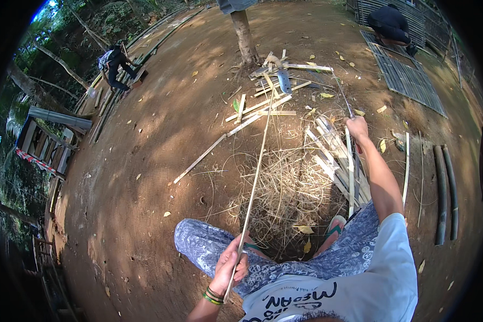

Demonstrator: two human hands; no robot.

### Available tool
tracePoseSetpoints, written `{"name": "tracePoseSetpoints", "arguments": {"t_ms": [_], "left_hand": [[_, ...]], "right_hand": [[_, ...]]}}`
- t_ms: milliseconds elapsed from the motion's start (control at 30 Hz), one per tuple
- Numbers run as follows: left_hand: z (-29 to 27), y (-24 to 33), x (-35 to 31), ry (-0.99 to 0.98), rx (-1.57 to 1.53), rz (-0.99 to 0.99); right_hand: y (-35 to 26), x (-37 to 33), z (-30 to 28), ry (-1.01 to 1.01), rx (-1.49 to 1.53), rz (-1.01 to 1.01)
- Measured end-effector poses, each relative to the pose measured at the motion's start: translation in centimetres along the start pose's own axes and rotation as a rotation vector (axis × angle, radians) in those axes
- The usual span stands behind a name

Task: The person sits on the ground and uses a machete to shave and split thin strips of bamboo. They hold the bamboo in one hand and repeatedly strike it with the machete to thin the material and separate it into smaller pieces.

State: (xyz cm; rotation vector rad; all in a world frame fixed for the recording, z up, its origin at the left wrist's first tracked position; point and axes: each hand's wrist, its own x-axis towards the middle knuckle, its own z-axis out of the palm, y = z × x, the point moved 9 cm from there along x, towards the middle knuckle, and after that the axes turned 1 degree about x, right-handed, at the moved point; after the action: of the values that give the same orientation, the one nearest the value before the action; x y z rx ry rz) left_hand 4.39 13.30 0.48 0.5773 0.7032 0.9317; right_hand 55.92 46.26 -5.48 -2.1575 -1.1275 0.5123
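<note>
My left hand (229,265) is closed around the lower end of a long, thin bamboo strip (258,166), which slants up and away from my lap. My right hand (357,127), arm stretched forward, grips a knife (342,94) by its handle; the narrow blade points away and a little left. Beside that hand lie split bamboo slats (335,155), just right of a heap of pale curly shavings (290,188) between my legs. Farther out, a broad cleaver-like blade (284,81) rests on a pile of cut bamboo pieces (263,110).
A tree trunk (243,37) rises behind the pile. Dark poles (446,193) lie at right, below a slatted bamboo panel (408,75) with a crouching person (389,24) beside it. Another person (115,67) bends by long poles at far left, near a wooden frame (45,142).
</note>
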Motion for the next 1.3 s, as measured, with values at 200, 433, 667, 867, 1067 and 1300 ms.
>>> {"name": "tracePoseSetpoints", "arguments": {"t_ms": [200, 433, 667, 867, 1067, 1300], "left_hand": [[1.7, -0.2, 5.7, -0.036, -0.236, -0.09], [4.0, 0.9, 12.1, -0.069, -0.468, -0.02], [5.5, 2.2, 13.3, -0.085, -0.399, 0.069], [6.5, 1.8, 13.3, -0.146, -0.403, 0.039], [6.8, 2.4, 13.0, -0.151, -0.369, 0.056], [7.3, 2.5, 12.9, -0.121, -0.384, 0.077]], "right_hand": [[-10.6, -8.8, -2.3, 0.069, 0.139, -0.316], [-17.3, -24.3, 4.0, -0.335, -0.021, -0.809], [-19.0, -30.8, 5.4, -0.544, 0.118, -1.018], [-19.3, -28.4, 5.2, -0.403, 0.109, -1.149], [-19.5, -30.3, 4.1, -0.33, 0.142, -1.254], [-18.8, -27.6, 4.3, -0.34, 0.109, -1.068]]}}
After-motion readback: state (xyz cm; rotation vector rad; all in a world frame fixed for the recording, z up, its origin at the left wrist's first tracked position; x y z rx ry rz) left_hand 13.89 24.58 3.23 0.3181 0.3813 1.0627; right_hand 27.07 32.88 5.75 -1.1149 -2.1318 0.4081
